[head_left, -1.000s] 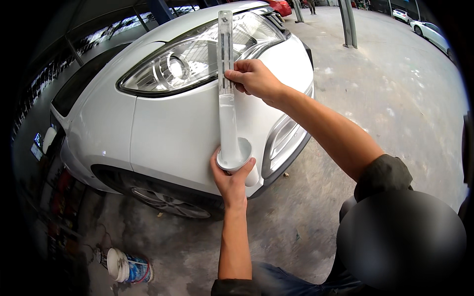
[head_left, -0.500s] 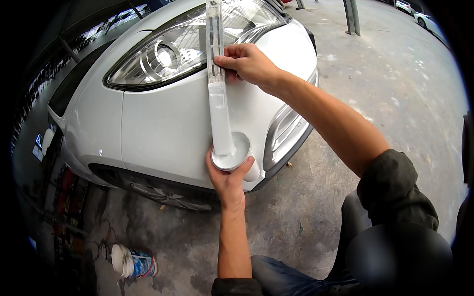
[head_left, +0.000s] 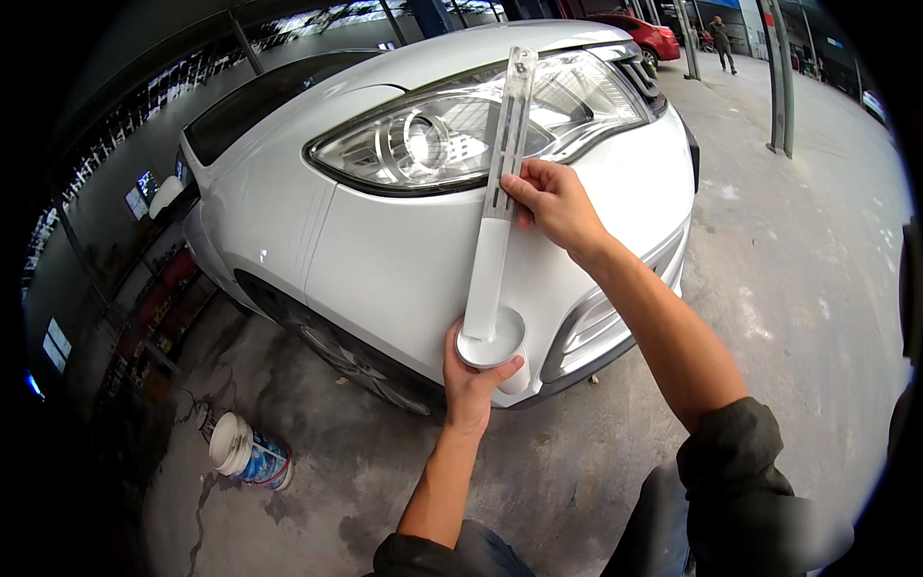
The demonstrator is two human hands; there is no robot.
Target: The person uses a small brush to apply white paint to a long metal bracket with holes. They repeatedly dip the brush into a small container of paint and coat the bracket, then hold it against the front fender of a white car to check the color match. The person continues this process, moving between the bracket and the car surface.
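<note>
My left hand [head_left: 471, 385] is closed round a white cup [head_left: 517, 377] of white paint [head_left: 502, 344]. In my right hand [head_left: 553, 207] is a long flat mixing stick [head_left: 488, 260], pinched near its middle between thumb and fingers. The stick's lower half is coated white and its tip dips into the paint. Its upper half is greyish and translucent, with slots and markings. Behind both hands is the front corner of a white car [head_left: 404, 255]; the stick's upper end crosses in front of its headlight [head_left: 423, 139].
A blue and white bucket [head_left: 252, 452] stands on the concrete floor [head_left: 567, 462] at lower left. The car's front wheel [head_left: 361, 365] is left of the cup. Farther off are a metal post [head_left: 781, 87], a red car [head_left: 642, 38] and a walking person [head_left: 721, 43].
My view has tilted up, so the car, cup and hands appear lower and farther right. The stick leans more to the right at its top. Both hands keep their hold.
</note>
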